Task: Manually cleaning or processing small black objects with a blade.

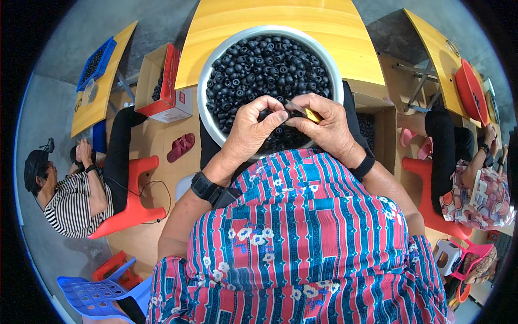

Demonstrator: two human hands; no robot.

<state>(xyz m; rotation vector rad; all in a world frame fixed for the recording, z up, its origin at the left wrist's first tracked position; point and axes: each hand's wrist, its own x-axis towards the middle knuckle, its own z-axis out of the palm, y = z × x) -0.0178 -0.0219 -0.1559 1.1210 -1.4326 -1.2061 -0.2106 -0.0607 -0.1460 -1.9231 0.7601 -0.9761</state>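
A wide metal bowl point(203, 92) stands in front of me, heaped with small round black pieces point(259, 67), many with a hole in one end. Over its near half, my left hand point(251, 127) is closed in a pinch on one small black piece, mostly hidden by the thumb and fingers. My right hand point(330, 121) grips a small knife with a yellow handle point(312, 114). The blade points left toward my left fingertips, close to the pinched piece. Both wrists wear dark bands.
The bowl rests by the near edge of a yellow wooden table point(280, 13). A red-and-white carton point(172, 105) is on the floor at left, an open cardboard box point(384, 129) at right. People sit on red stools at side tables. A red slipper point(181, 147) lies left.
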